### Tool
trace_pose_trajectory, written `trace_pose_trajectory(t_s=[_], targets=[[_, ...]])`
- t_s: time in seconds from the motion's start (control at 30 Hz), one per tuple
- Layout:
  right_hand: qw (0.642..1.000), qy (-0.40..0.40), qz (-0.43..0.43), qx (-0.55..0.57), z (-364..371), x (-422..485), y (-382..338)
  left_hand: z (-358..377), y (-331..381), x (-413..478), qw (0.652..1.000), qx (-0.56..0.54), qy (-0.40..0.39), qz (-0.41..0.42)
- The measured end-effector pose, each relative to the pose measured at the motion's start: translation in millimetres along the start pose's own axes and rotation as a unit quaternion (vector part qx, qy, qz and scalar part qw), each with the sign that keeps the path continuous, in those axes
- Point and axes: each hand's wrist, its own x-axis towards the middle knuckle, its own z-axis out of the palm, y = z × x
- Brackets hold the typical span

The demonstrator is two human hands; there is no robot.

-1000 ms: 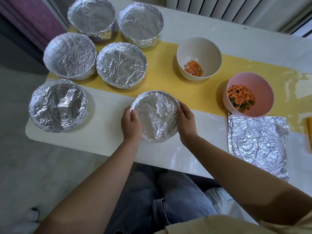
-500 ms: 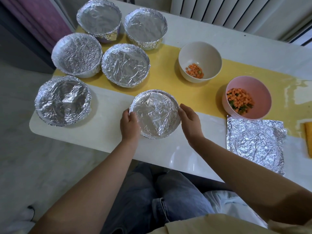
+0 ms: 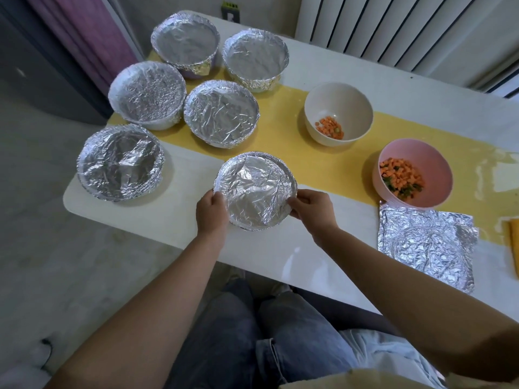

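A foil-covered bowl [image 3: 254, 189] sits near the front edge of the white table [image 3: 157, 217]. My left hand [image 3: 211, 216] grips its left rim with curled fingers. At the lower right rim, the fingers of my right hand [image 3: 313, 210] pinch the foil edge. The foil top is crinkled and pressed down inside the rim.
Several more foil-covered bowls [image 3: 222, 116] stand at the back left, and one sits at the left edge [image 3: 120, 161]. A cream bowl [image 3: 338, 113] and a pink bowl [image 3: 411, 176] hold diced carrot. A loose foil sheet [image 3: 427, 242] lies at right on the yellow runner [image 3: 283, 141].
My right hand has shifted from cupping the bowl's right side to pinching the foil at its lower right rim. The left hand stays on the left rim. The camera view has tilted.
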Motion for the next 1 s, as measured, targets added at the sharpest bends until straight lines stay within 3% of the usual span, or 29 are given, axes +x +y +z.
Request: trace_pose_trajectory(t_s=[0.27, 0.43, 0.6, 0.77, 0.9, 1.0], targets=[[0.998, -0.051, -0.025, -0.023, 51.8, 1.1, -15.6, -50.4, -7.7, 4.2, 0.997, 0.016, 0.054, -0.051], [0.997, -0.05, -0.037, -0.053, 74.6, 8.5, -25.2, -69.7, -4.3, 17.1, 0.997, 0.004, 0.023, -0.076], [0.996, -0.046, -0.033, -0.068, 82.9, 15.7, -27.8, -72.1, -13.5, 24.7, 0.988, -0.058, -0.011, -0.141], [0.999, -0.022, 0.008, -0.033, 83.1, 15.6, -26.4, -67.2, -13.0, 6.2, 0.962, -0.116, 0.019, -0.246], [1.0, 0.009, 0.024, -0.014, 87.8, 9.8, -26.3, -57.2, -11.1, -15.4, 0.936, -0.134, -0.102, -0.309], [0.999, 0.002, 0.04, -0.007, 93.0, 4.5, -26.0, -51.1, -11.4, -18.9, 0.947, -0.124, -0.135, -0.262]])
